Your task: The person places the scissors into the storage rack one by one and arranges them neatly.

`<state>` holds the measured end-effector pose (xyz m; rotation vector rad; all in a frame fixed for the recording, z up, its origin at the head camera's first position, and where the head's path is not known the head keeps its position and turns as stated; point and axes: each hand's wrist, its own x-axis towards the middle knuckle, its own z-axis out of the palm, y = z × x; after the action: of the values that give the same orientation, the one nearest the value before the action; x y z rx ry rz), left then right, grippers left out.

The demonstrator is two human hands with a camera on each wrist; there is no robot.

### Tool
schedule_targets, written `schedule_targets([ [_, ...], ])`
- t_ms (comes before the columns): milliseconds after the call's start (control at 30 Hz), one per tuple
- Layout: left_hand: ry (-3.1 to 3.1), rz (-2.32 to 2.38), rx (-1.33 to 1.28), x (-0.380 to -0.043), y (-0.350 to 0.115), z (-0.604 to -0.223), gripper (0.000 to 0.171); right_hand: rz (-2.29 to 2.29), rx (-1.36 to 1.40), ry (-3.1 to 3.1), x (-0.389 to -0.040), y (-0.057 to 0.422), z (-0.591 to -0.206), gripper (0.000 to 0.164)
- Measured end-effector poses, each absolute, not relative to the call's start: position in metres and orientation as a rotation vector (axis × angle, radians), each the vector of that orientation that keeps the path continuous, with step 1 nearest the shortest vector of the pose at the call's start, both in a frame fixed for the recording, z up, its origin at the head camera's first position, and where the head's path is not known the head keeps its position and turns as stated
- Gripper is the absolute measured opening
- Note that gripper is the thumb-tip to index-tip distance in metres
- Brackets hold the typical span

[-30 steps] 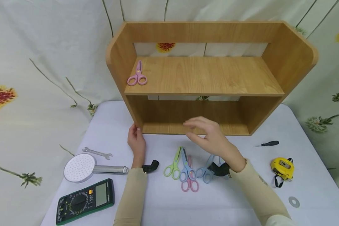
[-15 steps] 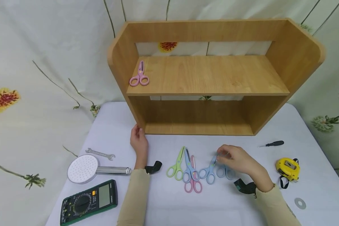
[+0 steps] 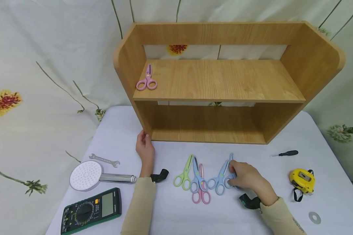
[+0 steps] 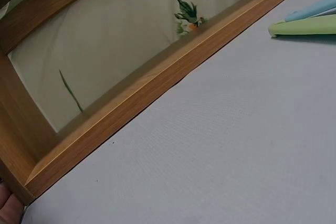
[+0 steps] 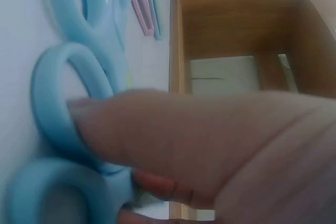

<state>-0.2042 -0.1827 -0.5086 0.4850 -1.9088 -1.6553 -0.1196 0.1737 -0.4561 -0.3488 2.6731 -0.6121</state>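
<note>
My right hand [image 3: 247, 176] pinches the rightmost light-blue scissors [image 3: 231, 156] on the table, its thumb [image 5: 121, 124] at a handle loop in the right wrist view. Close on their left lies a second pair of blue scissors [image 3: 220, 178]. Green scissors [image 3: 183, 174] lie further left, and another blue pair [image 3: 197, 178] overlaps pink scissors [image 3: 206, 197]. With my left hand [image 3: 145, 150] I hold the lower left front corner of the wooden shelf [image 3: 217, 81]; some of its fingers are hidden behind the side panel. Pink-purple scissors [image 3: 147, 78] rest on the upper board, at its left end.
On the left lie a wrench [image 3: 104, 160], a shower head [image 3: 86, 176] and a multimeter [image 3: 91, 210]. To the right are a screwdriver [image 3: 285, 153], a yellow tape measure [image 3: 302, 180] and a flat washer [image 3: 314, 217]. A floral cloth [image 3: 61, 42] hangs behind the table.
My right hand has come down from in front of the shelf to the rightmost blue scissors and pinches them. My left hand stays at the shelf corner.
</note>
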Motion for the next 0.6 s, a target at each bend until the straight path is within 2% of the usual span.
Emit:
schedule_targets([
  [600,-1.908,-1.643,0.467,-0.204,-0.183,-0.510,0.034,-0.861,-0.362,2.611,-0.131,0.185,-0.469,0.026],
])
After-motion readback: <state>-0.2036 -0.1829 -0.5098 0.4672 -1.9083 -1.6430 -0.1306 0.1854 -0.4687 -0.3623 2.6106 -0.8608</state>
